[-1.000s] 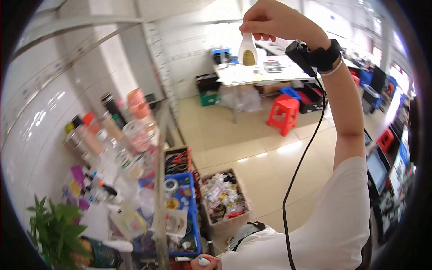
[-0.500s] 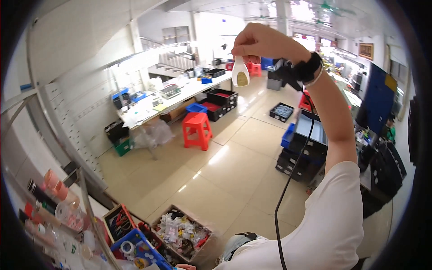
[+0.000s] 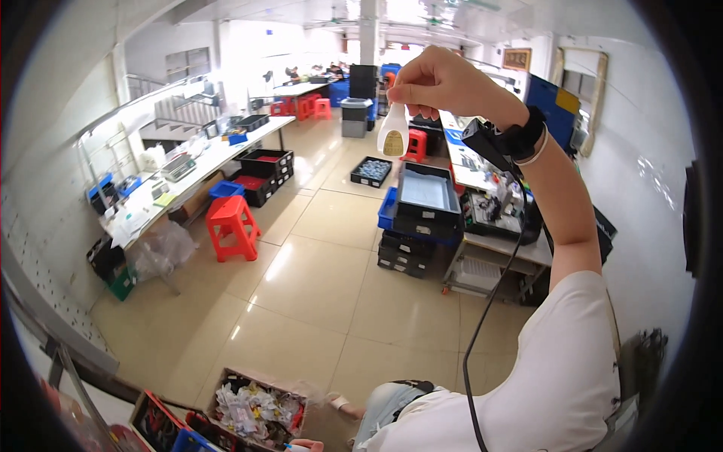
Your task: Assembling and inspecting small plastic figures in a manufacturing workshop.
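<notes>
High in front of me, my right hand (image 3: 452, 87) pinches the narrow top of a small white bottle (image 3: 394, 120) between thumb and fingers. The bottle hangs upright with its wide end down and a gold label on that end. A black strap with a dark device (image 3: 527, 135) is around my right wrist, and a black cable (image 3: 482, 324) runs down from it. Only a sliver of my left hand (image 3: 312, 445) shows at the lower edge. Its fingers are bent by a small white and blue thing whose kind I cannot make out.
Below left is a cardboard box (image 3: 256, 410) of mixed scraps, beside a toolbox (image 3: 154, 422). A red stool (image 3: 232, 226) stands near the long white workbench (image 3: 181, 177). Stacked black crates (image 3: 410, 252) and a cart (image 3: 489, 264) stand right of the aisle; another crate (image 3: 371, 172) lies on the floor.
My view has swung to the right, so the bench and stool sit further left and more of the right wall shows. My right hand still holds the bottle, now slightly lower in view.
</notes>
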A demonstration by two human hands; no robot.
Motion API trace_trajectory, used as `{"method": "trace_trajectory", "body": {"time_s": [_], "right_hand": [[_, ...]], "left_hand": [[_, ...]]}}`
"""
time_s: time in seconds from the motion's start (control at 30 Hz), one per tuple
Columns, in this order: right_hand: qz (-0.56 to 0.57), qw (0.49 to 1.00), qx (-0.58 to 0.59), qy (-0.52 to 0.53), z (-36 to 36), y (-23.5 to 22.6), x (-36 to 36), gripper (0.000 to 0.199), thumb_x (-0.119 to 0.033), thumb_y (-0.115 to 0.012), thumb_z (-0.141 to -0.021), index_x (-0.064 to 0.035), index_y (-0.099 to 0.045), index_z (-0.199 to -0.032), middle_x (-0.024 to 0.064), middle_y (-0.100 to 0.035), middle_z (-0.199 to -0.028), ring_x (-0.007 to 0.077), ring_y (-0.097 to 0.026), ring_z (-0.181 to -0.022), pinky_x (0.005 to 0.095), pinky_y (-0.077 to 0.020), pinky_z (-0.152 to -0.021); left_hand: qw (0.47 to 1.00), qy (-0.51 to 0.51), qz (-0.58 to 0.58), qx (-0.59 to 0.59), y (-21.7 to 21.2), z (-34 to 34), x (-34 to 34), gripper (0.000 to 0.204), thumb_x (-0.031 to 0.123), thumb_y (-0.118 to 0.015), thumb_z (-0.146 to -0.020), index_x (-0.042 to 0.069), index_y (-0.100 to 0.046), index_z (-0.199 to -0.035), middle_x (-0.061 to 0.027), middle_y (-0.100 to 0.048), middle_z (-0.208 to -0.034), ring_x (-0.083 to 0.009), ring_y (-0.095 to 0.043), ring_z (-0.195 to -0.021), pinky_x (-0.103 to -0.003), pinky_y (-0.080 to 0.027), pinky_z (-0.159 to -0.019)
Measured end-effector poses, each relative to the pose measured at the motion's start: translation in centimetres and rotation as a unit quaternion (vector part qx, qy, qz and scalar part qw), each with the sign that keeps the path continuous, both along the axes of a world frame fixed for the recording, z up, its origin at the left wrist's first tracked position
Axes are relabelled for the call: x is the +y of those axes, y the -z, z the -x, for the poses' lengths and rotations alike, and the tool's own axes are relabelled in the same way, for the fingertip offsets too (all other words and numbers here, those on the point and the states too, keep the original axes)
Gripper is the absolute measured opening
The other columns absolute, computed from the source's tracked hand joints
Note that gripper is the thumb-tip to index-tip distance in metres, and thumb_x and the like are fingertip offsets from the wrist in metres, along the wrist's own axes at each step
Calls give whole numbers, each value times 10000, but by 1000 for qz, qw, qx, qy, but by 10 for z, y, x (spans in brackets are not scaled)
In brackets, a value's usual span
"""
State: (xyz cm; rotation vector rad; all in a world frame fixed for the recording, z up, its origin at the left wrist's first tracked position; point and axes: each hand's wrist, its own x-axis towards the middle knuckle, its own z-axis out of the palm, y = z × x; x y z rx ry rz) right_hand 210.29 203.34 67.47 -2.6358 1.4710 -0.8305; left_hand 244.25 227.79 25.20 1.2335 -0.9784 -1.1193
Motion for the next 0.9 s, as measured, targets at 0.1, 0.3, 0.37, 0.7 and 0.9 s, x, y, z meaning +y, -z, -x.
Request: {"method": "trace_trajectory", "body": {"time_s": [0.1,0.3,0.37,0.7,0.9], "right_hand": [[10,999,29,14,22,5,7,285,-246,-572,-863,-4,-648,-732,11,-556,-536,37,-476,-426,163,-381,-411],[-22,997,-5,76,84,14,7,281,-259,-588,-855,-6,-647,-748,5,-559,-548,35,-461,-421,171,-369,-399],[20,993,-7,119,115,17,-4,272,-252,-585,-858,-5,-648,-763,7,-566,-564,35,-465,-429,170,-373,-405],[237,914,-140,298,315,56,-25,246,-224,-566,-858,-1,-644,-788,17,-571,-600,55,-490,-497,185,-398,-465],[119,894,-158,403,389,80,-45,254,-229,-560,-864,14,-637,-856,30,-578,-629,61,-503,-525,178,-420,-483]], "left_hand": [[999,47,-18,-7,-5,1,-32,151,134,-684,-774,35,-584,-721,26,-499,-592,-52,-417,-526,-206,-318,-468],[990,128,-57,-17,-20,34,-101,153,134,-680,-776,31,-579,-724,24,-503,-600,-55,-425,-533,-208,-326,-472],[985,154,-73,-22,-23,51,-130,154,134,-679,-777,30,-577,-725,24,-504,-602,-56,-428,-536,-209,-328,-473],[944,306,-106,-65,-41,179,-288,169,141,-670,-779,26,-556,-731,12,-522,-630,-72,-464,-566,-222,-363,-495],[922,379,-42,-66,-21,249,-391,172,146,-685,-763,36,-556,-733,11,-524,-632,-76,-477,-575,-223,-374,-510]]}}
